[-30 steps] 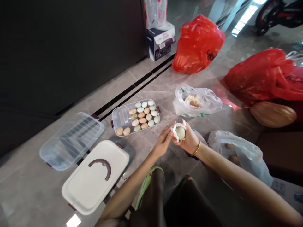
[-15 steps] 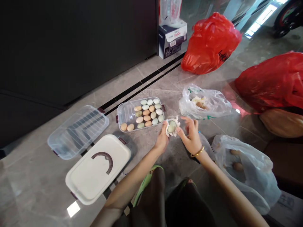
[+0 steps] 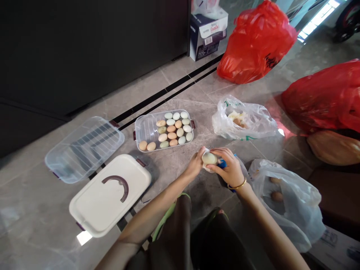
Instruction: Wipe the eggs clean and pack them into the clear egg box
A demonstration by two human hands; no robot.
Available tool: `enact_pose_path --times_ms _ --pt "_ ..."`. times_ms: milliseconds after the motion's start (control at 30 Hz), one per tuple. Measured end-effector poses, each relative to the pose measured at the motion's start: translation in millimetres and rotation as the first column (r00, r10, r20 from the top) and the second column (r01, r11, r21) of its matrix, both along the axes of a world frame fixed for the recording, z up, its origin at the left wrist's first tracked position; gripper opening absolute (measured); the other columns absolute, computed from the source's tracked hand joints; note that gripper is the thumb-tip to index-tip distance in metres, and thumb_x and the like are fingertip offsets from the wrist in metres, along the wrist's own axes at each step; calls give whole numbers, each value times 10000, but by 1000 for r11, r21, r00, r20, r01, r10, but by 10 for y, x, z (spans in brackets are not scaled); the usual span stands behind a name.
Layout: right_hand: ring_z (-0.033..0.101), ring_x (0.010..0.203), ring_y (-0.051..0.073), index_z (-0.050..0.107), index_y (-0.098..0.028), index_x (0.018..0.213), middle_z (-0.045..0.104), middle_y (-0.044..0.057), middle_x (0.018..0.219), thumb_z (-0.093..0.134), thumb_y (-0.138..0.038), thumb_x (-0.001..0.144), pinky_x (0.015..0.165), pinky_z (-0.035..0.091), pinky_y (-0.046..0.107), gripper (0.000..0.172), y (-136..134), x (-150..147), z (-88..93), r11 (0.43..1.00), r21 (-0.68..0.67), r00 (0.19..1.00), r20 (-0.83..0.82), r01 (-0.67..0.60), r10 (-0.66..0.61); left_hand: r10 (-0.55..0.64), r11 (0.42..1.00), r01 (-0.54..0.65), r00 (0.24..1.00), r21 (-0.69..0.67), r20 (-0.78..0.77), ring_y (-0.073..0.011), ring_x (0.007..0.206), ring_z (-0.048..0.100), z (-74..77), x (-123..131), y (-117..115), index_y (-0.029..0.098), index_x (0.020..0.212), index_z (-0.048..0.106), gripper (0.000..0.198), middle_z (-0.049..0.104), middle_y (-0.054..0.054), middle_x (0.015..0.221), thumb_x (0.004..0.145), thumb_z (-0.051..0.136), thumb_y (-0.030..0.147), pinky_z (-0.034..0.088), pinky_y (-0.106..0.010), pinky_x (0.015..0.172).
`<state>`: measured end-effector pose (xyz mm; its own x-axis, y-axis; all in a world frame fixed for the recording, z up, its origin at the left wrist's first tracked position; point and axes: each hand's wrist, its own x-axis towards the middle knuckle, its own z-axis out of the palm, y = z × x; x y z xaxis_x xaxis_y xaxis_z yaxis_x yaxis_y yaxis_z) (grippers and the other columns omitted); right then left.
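Note:
Between my two hands is a pale green egg (image 3: 209, 158). My right hand (image 3: 229, 165) grips it, thumb below and fingers above. White tissue (image 3: 205, 152) is pinched in my left hand (image 3: 196, 162) and lies against the egg's left side. Ahead and to the left, a clear plastic egg tray (image 3: 146, 129) holds several brown, cream and greenish eggs, mostly at its right side, with two brown ones at the near left corner. To the right, an open white plastic bag (image 3: 300, 202) has brown eggs (image 3: 277, 196) inside.
An upturned-looking clear container (image 3: 84, 148) and a white lid (image 3: 109, 197) with a brown handle lie left. A clear bag (image 3: 244, 118) with tissue and brown pieces is ahead. Red bags (image 3: 257, 45) and a box (image 3: 208, 33) stand farther back, beside a dark panel (image 3: 92, 48).
My right fingers, spread beside the egg before, have closed around it. The egg has turned sideways and shifted slightly right, and less tissue shows around it. The view has shifted a little.

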<state>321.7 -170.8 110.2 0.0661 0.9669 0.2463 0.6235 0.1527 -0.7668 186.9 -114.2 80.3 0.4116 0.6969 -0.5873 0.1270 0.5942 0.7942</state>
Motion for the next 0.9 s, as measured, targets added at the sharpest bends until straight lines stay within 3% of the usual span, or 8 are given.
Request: enact_pose_path --times_ms 133,233,333,433,633,700,833,900 --pt "654 804 201 583 -208 1014 685 51 907 739 -493 760 714 535 342 412 -54 -112 -170 940 -4 936 -86 342 -341 44 999 -41 993 -31 111 -232 1013 637 -24 59 -107 143 1037 691 589 723 -86 940 926 340 603 454 -344 964" --pt "658 794 215 559 -202 944 679 51 879 768 -500 716 714 537 361 429 -47 -122 -236 896 -19 896 -39 443 -443 31 999 -38 976 27 214 -211 1134 590 -57 51 -153 201 1261 608 579 710 -66 1047 930 358 605 408 -325 1030" --pt "651 903 250 542 -211 915 678 86 955 737 -493 751 798 529 411 379 -21 -82 -222 920 45 916 86 389 -391 -29 998 16 972 55 232 -202 1161 572 -45 0 -111 229 1378 501 590 680 -62 1129 935 368 595 414 -311 1018" --pt "648 922 267 542 -215 893 681 102 959 703 -497 784 812 524 428 342 -5 -16 -168 957 43 938 192 287 -290 -115 973 63 966 221 232 -206 1230 517 -2 -61 -19 206 1294 566 525 600 -85 1289 917 460 556 371 -276 1052" --pt "679 944 225 569 -221 1187 693 73 1102 679 -418 829 819 550 356 423 -4 61 -58 997 -81 984 177 21 -6 -210 898 180 977 402 31 -219 1094 593 -16 -151 93 182 1118 646 526 686 -85 1106 962 315 560 388 -334 1044" --pt "673 984 232 590 -225 1201 696 71 1123 668 -359 841 865 542 369 392 -2 38 -68 998 -47 976 219 29 -18 -208 909 180 977 377 36 -222 1234 532 -43 -157 94 193 1201 628 552 642 -86 1250 970 284 557 334 -335 1110" --pt "695 877 261 652 -186 1111 728 94 1005 669 -309 814 790 558 393 322 0 -40 -161 974 1 919 332 225 -212 -135 963 81 971 258 198 -198 1462 248 -56 -127 80 247 1456 413 564 334 -20 1558 987 256 519 179 -363 1209" --pt "702 846 259 660 -185 1085 733 91 987 680 -326 798 771 562 387 320 -8 -68 -204 965 -7 913 327 263 -246 -146 959 76 959 273 244 -205 1456 264 -41 -107 77 255 1465 398 536 322 -21 1563 990 298 483 199 -382 1206"
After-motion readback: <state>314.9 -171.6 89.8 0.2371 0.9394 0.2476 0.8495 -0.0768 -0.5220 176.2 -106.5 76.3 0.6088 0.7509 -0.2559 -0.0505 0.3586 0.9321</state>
